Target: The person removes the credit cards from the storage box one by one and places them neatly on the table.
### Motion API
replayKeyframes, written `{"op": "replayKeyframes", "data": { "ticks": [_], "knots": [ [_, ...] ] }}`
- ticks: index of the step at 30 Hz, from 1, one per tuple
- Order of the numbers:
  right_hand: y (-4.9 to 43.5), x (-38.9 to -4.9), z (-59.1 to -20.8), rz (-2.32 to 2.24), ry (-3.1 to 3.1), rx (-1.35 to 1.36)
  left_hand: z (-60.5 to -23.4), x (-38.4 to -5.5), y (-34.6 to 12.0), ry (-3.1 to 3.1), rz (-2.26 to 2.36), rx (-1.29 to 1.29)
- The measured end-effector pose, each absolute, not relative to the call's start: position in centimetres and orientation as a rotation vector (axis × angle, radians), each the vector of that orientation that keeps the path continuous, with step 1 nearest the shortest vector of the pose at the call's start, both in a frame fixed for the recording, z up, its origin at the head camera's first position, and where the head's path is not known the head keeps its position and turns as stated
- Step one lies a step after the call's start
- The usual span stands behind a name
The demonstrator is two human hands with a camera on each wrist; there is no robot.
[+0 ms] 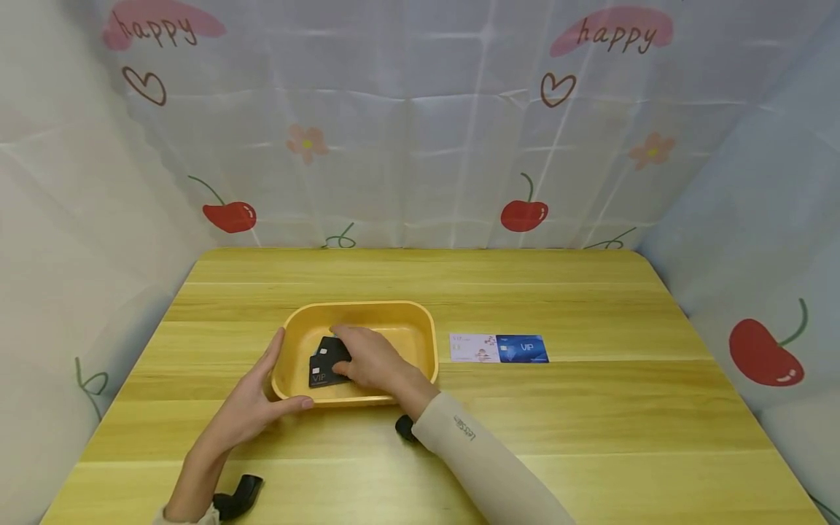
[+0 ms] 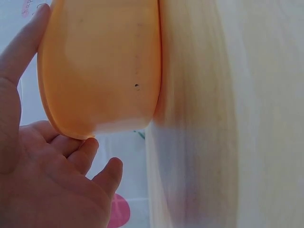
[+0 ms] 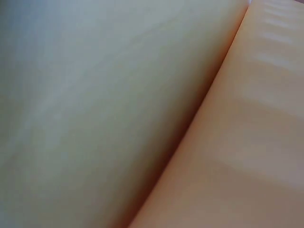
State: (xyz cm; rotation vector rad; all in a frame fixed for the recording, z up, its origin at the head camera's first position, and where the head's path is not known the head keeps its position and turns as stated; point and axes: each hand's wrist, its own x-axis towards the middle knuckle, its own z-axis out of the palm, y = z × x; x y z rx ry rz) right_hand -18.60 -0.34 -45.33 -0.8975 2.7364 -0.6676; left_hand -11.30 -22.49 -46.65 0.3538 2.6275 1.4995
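A yellow plastic basin [image 1: 420, 321] stands on the table, left of the middle. My left hand [image 1: 252, 401] spreads round its near left corner, thumb along the near rim and fingers against the left side. In the left wrist view those fingers [image 2: 85, 152] touch the basin's outer wall [image 2: 99, 71], loosely bent. My right hand [image 1: 374, 357] reaches inside over the near rim and pinches black VIP cards [image 1: 321, 373] that overlap, with a bluish edge behind them. Part of the cards is hidden by the hand. The right wrist view has only the blurred orange basin wall [image 3: 247, 156] beside a pale surface.
Right of the basin, a pale flowered card [image 1: 472, 348] and a blue VIP card [image 1: 523, 348] lie flat, edge to edge. Black wrist-worn pieces [image 1: 239, 497] show near both wrists. A printed white curtain [image 1: 407, 146] encloses the table's back and sides.
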Motion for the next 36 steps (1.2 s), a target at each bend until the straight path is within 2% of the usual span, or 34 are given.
{"op": "replayKeyframes", "data": {
  "ticks": [7, 36],
  "knots": [
    [-0.43, -18.50, -45.55, -0.647, 2.622, -1.019, -46.64, -11.26, -22.45, 2.608, 1.514, 0.357],
    [-0.50, -18.75, -45.61, -0.583, 2.705, -1.018, -46.59, -11.42, -22.48, 2.595, 1.523, 0.359]
  ]
}}
